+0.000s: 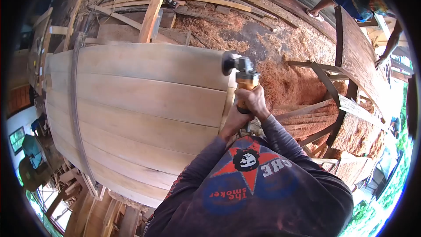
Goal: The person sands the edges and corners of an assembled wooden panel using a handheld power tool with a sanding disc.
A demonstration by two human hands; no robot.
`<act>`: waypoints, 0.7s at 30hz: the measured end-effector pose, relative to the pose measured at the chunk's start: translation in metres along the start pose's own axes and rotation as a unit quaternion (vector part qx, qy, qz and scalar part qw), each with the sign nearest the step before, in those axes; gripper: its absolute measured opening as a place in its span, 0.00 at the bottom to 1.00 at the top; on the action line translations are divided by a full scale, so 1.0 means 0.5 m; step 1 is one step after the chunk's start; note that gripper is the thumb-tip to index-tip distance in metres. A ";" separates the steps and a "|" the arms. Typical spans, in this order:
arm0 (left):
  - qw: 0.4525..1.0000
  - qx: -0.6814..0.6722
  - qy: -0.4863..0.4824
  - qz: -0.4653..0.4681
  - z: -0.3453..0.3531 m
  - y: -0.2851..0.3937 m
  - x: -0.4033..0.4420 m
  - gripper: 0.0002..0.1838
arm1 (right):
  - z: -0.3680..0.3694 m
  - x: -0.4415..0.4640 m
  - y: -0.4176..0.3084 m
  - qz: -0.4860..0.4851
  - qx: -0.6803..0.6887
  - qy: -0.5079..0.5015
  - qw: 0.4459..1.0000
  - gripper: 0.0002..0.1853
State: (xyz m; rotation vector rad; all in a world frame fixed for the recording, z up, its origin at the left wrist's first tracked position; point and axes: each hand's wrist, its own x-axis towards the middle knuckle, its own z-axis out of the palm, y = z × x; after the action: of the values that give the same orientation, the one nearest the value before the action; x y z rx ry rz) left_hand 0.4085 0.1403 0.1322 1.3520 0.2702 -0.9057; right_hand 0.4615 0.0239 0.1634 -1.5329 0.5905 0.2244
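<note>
A yellow and grey angle grinder (pixel 246 77) with a dark round disc (pixel 228 63) is held at the right end of a wide panel of pale planks (pixel 153 101). The disc meets the panel's upper right corner. My right hand (pixel 255 101) is wrapped round the yellow body of the tool. Lower down, my left hand (pixel 236 120) is closed round its dark rear part, close beside the panel's edge. A narrow dark wooden strip (pixel 75 114) lies across the panel's left part.
Wood shavings (pixel 280 83) cover the ground on the right. Long boards (pixel 197 0) lie beyond the panel. An upright post (pixel 155 8) stands at its far edge. Another person (pixel 364 0) is by a large board (pixel 357 57) at the upper right.
</note>
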 end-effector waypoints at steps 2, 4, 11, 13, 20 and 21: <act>0.991 -0.130 -0.006 0.039 0.003 -0.003 -0.017 0.27 | 0.011 -0.013 -0.038 0.006 -0.125 -0.031 0.992 0.25; 0.988 -0.148 -0.022 0.036 0.006 0.001 -0.024 0.29 | 0.026 -0.022 -0.026 -0.024 -0.118 -0.019 0.992 0.29; 0.987 0.127 0.078 0.063 0.041 0.066 -0.024 0.36 | -0.067 0.023 0.009 0.103 0.135 -0.083 0.982 0.14; 0.984 0.143 0.092 0.061 0.047 0.057 -0.007 0.39 | -0.074 0.037 0.026 0.128 0.227 -0.078 0.962 0.13; 0.980 0.160 0.105 0.048 0.046 0.041 0.001 0.46 | -0.086 0.064 0.092 0.158 0.256 -0.075 0.951 0.14; 0.979 0.162 0.107 0.055 0.045 0.042 0.001 0.47 | -0.085 0.072 0.101 0.150 0.251 -0.091 0.952 0.14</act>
State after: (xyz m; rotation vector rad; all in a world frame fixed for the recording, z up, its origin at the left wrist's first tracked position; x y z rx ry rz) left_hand 0.4159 0.1184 0.1524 1.7540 0.2167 -0.7319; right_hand 0.4574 -0.0228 0.1047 -0.9166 0.6718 0.4091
